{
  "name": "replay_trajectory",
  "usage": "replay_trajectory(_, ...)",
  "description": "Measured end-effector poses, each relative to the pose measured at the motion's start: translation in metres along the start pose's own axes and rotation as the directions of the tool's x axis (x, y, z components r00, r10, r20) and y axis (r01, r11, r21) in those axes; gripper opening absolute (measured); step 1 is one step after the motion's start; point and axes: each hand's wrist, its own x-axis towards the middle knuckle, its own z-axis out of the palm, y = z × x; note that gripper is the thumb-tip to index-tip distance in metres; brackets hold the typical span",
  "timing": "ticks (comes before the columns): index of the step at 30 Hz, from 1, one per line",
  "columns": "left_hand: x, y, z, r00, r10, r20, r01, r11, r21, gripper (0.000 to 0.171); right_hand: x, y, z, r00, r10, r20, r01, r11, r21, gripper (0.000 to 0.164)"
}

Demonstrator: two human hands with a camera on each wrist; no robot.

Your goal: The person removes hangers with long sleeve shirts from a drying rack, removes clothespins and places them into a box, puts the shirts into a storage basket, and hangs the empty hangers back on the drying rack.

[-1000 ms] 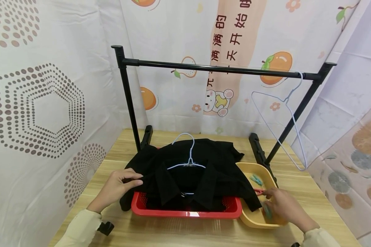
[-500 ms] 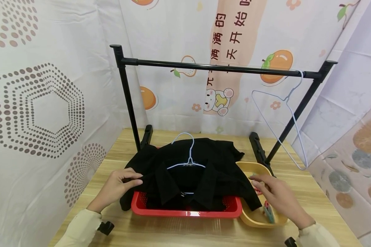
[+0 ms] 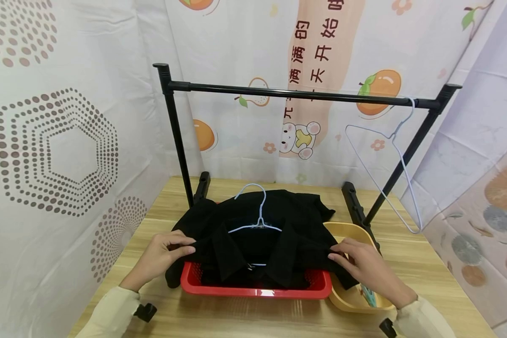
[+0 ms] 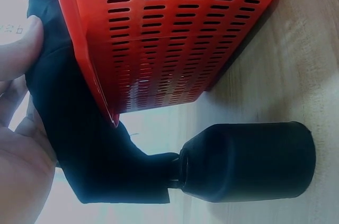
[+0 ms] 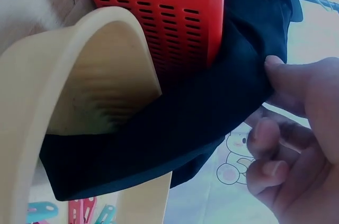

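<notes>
A black collared shirt (image 3: 304,213) lies over a red basket (image 3: 253,292), with a light blue hanger (image 3: 260,211) inside its neck and the hook standing up. At one shoulder my left hand (image 3: 162,256) pinches the cloth between thumb and fingers. My right hand (image 3: 365,265) pinches the opposite shoulder. In the right wrist view the thumb presses the black cloth (image 5: 212,97) from the near side, while the other fingers are partly behind it. One sleeve drapes into a yellow tub (image 3: 342,226), where a clothespin (image 3: 368,296) shows below my right hand.
Behind the basket stands a black clothes rack (image 3: 279,92). From its right end hangs a bare blue hanger (image 3: 399,155). More clothespins (image 5: 82,211) lie in the tub in the right wrist view. A patterned curtain (image 3: 245,136) closes off the back.
My right hand has left the clothespins in the yellow tub, moved up and left, and taken hold of the shirt's right-side shoulder. My left hand has kept its place.
</notes>
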Motion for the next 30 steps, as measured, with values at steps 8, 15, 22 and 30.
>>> replay_trajectory(8, -0.001, -0.002, 0.000, 1.000, 0.018, -0.001, -0.018, 0.999, 0.033, 0.020, 0.001, 0.002, 0.003, 0.993, -0.118, -0.028, 0.117, 0.993, -0.020, 0.003)
replay_trajectory(15, 0.004, -0.002, 0.001, 0.992, 0.127, -0.027, -0.124, 0.987, 0.099, 0.024, 0.005, 0.006, 0.007, 0.980, -0.180, -0.087, 0.176, 0.983, -0.055, 0.018)
replay_trajectory(22, 0.016, 0.003, -0.001, 0.970, 0.233, -0.063, -0.222, 0.963, 0.152, 0.025, 0.015, 0.007, 0.005, 0.962, -0.227, -0.151, 0.224, 0.974, -0.041, 0.004)
replay_trajectory(30, 0.040, 0.014, 0.000, 0.946, 0.322, -0.037, -0.297, 0.906, 0.303, 0.021, 0.023, 0.006, 0.004, 0.958, -0.232, -0.169, 0.231, 0.973, -0.028, 0.025)
